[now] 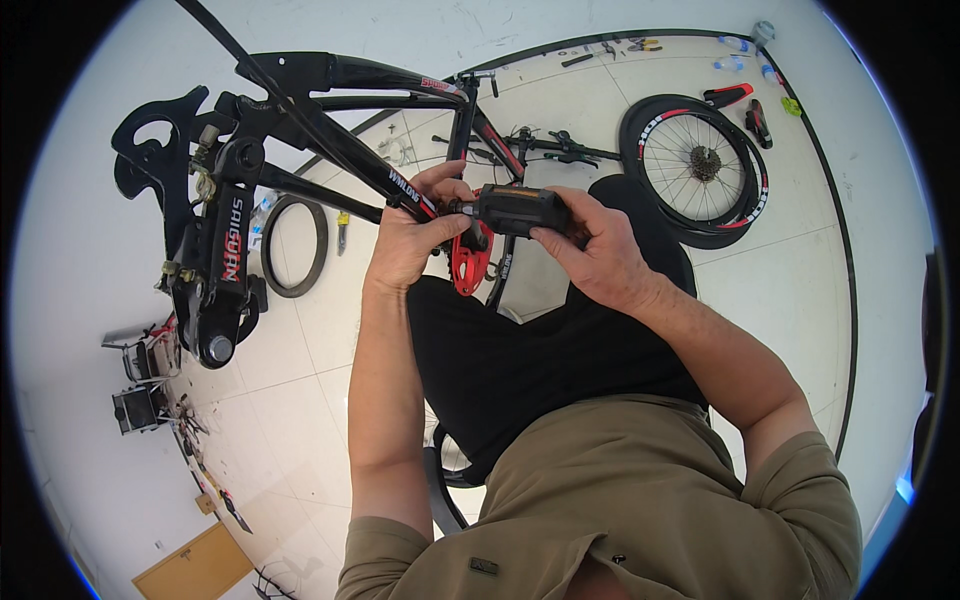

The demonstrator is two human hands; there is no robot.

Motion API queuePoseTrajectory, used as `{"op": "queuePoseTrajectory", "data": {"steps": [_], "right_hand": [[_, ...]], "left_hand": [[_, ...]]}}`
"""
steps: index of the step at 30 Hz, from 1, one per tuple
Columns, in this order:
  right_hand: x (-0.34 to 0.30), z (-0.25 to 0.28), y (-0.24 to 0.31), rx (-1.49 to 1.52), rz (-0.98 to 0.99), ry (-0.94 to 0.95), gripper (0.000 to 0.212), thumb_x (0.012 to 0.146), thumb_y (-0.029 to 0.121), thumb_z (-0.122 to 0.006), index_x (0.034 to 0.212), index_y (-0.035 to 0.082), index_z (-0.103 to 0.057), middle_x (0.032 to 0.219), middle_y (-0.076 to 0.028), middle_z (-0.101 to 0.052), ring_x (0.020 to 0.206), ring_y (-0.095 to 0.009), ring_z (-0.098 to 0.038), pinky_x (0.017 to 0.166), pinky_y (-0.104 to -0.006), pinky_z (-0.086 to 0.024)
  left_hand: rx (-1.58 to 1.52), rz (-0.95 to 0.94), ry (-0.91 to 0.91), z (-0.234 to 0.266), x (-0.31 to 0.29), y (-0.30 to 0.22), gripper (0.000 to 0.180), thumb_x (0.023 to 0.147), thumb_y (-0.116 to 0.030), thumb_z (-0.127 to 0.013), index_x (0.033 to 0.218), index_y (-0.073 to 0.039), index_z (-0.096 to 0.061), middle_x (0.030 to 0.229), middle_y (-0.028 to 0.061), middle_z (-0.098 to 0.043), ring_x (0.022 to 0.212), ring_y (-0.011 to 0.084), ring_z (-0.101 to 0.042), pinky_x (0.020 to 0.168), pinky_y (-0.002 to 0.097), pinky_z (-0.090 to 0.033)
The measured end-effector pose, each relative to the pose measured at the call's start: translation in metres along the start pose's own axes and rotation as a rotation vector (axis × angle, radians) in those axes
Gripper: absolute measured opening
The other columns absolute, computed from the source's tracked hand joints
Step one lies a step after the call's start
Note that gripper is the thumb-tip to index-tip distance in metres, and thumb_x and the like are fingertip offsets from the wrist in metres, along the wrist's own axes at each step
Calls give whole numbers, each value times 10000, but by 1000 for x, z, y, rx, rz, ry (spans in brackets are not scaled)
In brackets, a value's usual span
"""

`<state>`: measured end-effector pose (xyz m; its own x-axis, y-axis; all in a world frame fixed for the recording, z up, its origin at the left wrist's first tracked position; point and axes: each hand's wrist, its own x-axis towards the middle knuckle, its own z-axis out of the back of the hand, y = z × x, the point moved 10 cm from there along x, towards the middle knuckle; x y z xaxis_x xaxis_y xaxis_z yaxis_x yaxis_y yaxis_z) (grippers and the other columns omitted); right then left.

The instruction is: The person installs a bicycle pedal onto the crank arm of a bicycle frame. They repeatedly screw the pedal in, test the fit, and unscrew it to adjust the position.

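A black bicycle pedal [522,212] with an orange strip on its side lies level in front of me. My right hand [600,245] grips its outer end, thumb below and fingers behind. At the inner end, my left hand [418,228] has thumb and fingers closed around the short metal spindle [463,208]. Whether the spindle sits in a crank arm is hidden by my fingers. Just beneath is a red chainring [470,262], partly covered by the left hand. The black bicycle frame [365,155] stands beyond and to the left of my hands.
A wheel with tyre and cassette [690,165] lies at the far right. Handlebars [560,148] rest on the floor ahead. A loose tyre [295,247] is at the left, near a yellow-handled tool [343,232]. Small tools [605,50] and bottles [733,63] line the far edge.
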<state>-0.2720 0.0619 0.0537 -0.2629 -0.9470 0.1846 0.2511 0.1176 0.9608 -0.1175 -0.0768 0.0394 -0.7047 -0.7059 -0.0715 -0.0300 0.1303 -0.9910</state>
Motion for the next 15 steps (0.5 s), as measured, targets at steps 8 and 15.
{"op": "queuePoseTrajectory", "data": {"steps": [8, 15], "right_hand": [[0, 0, 6, -44, 26, 9, 380, 914, 77, -713, 1256, 8, -560, 784, -98, -654, 625, -135, -624, 594, -275, -495], [1, 2, 4, -46, 21, -4, 381, 918, 86, -710, 1253, 1, -552, 784, -106, -656, 621, -151, -630, 588, -281, -495]], "left_hand": [[-7, 68, -32, 2, 0, 5, 578, 797, 62, -739, 1350, 42, -570, 1028, 67, -708, 885, 132, -648, 833, 269, -527], [-66, -15, 2, -3, 0, -1, 570, 783, 77, -747, 1329, 37, -591, 1031, 74, -705, 924, 147, -654, 859, 288, -533]]}}
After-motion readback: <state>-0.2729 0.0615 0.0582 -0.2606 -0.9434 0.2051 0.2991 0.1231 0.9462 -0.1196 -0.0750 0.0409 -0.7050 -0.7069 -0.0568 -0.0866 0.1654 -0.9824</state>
